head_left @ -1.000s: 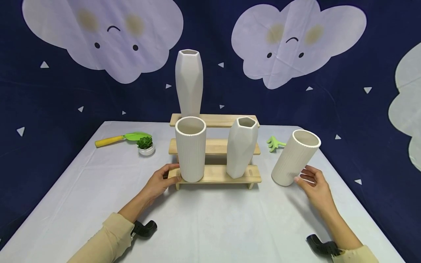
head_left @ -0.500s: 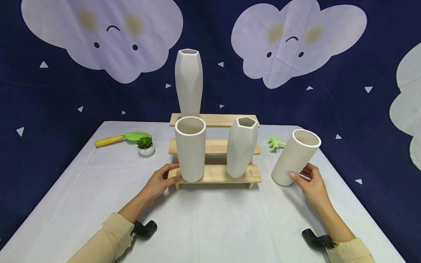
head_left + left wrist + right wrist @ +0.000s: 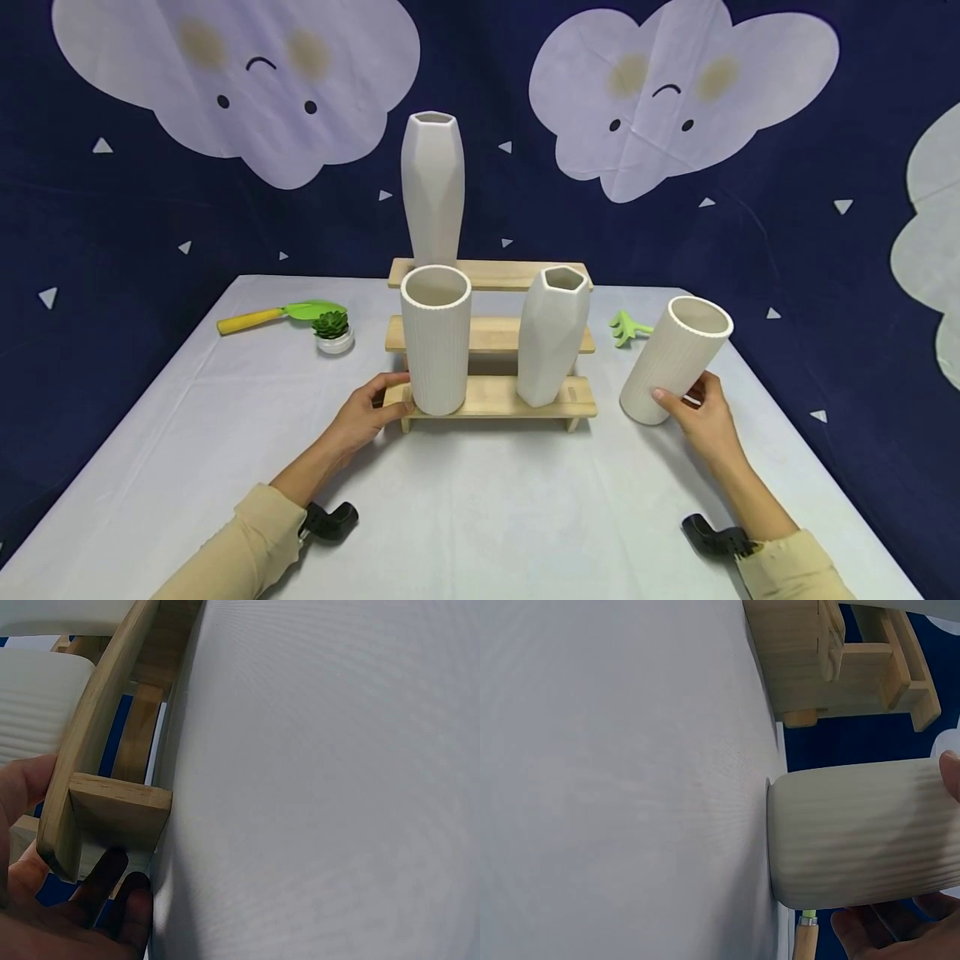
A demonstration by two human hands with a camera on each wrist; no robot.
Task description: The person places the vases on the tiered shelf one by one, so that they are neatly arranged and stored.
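In the head view my left hand (image 3: 362, 418) grips the left end of the lowest step of a three-tier wooden plant stand (image 3: 489, 400). The left wrist view shows the thumb above that step (image 3: 64, 772) and fingers below it. On the step stand a white ribbed cylindrical vase (image 3: 437, 350) and a white faceted vase (image 3: 551, 346). A taller faceted vase (image 3: 433, 187) occupies the top tier. My right hand (image 3: 705, 421) holds another ribbed vase (image 3: 675, 358) low on its side, thumb in front, fingers behind. In the right wrist view that vase's base (image 3: 780, 840) meets the tablecloth.
At the back left lie a green trowel with a yellow handle (image 3: 251, 322) and a small potted succulent (image 3: 332, 332). A green hand rake (image 3: 624, 327) lies behind the right-hand vase, partly hidden. The white table (image 3: 480, 517) ends at a navy cloud-print backdrop (image 3: 480, 50).
My right hand has shifted slightly left and up, its thumb reaching further across the ribbed vase. That vase, the left hand and the stand look the same.
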